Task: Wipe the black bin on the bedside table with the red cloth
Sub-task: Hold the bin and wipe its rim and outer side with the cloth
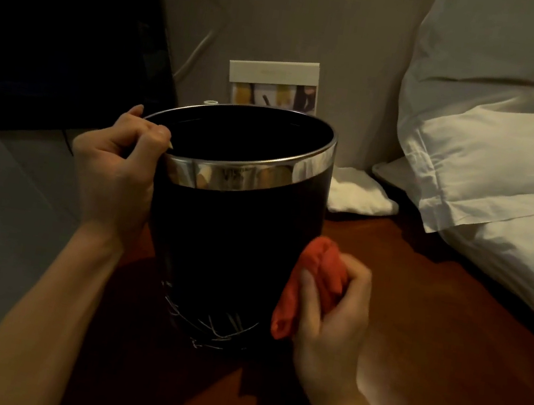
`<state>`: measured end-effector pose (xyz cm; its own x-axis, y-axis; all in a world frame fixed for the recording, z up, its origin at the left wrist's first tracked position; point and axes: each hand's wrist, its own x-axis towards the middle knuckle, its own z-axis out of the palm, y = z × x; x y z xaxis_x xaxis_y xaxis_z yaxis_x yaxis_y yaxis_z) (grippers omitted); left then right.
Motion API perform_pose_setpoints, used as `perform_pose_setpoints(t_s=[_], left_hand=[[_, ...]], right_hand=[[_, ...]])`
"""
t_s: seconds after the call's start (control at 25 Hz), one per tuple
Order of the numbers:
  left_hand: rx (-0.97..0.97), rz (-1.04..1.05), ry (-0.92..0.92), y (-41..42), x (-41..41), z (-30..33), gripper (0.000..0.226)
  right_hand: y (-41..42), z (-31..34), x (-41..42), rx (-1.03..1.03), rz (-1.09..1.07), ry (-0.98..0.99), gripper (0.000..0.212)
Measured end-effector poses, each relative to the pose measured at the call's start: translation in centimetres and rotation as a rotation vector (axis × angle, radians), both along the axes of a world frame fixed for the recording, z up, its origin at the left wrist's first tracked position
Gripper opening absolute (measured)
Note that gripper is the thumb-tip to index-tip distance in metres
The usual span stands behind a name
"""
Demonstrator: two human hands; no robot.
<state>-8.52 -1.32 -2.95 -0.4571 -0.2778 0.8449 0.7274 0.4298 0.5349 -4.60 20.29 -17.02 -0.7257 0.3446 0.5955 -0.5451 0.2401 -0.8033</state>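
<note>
Black bin point(231, 249) upright on the table point(432, 314), chrome band at rim. Left hand point(117, 173) grips the rim, fingers curled over the edge. Right hand point(331, 319) clutches bunched red cloth point(313, 278), pressed on bin's lower right side. Pillows point(493, 160) right, card point(273, 82) behind.

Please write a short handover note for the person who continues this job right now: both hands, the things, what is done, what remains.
Left hand grips the chrome rim of the black bin, which stands on the bedside table.
Right hand holds the bunched red cloth against the bin's lower right side.
Done: wiping is under way; how much is covered cannot be told.
Left: wipe the remaining sides and the rim.
</note>
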Motion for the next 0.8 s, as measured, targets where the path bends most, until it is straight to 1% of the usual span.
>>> perform_pose_setpoints(t_s=[0.08,0.12,0.2,0.28,0.36,0.4,0.48,0.56,0.64,0.76,0.8], left_hand=[[-0.01,0.004,-0.001,-0.2,-0.2,0.2,0.023],[-0.015,0.011,-0.014,-0.5,-0.5,0.3,0.025],[-0.027,0.013,-0.051,-1.1,-0.7,1.0,0.035],[-0.07,0.094,-0.055,-1.1,0.2,1.3,0.041],[-0.173,0.242,-0.007,0.4,1.9,1.1,0.036],[-0.252,0.279,0.022,1.9,2.9,0.9,0.034],[-0.403,0.287,0.068,5.4,4.4,0.8,0.03],[-0.465,0.306,0.085,7.4,4.8,0.6,0.025],[-0.439,0.284,0.094,6.8,4.3,0.6,0.023],[-0.264,0.145,0.064,3.1,3.4,0.8,0.026],[-0.212,0.137,0.054,2.1,3.2,0.9,0.026]], right_hand=[[0.1,-1.7,1.4,0.047,0.053,-0.063,0.029],[0.3,-1.8,2.0,0.06,0.072,-0.061,0.027],[0.9,-1.2,2.7,0.068,0.056,-0.034,0.026],[1.7,-0.1,3.2,0.032,0.013,-0.012,0.027],[2.3,0.5,3.5,0.003,-0.016,0.022,0.027],[2.5,0.5,3.6,0.003,-0.023,0.027,0.028],[2.7,0.4,3.7,0.016,-0.02,0.019,0.029],[2.7,0.1,4.1,0.009,-0.012,0.009,0.03],[2.9,0.2,4.4,-0.007,-0.012,0.001,0.03],[3.3,0.2,4.4,0.003,-0.031,-0.007,0.03],[3.5,0.2,4.3,0.014,-0.04,-0.008,0.03]])
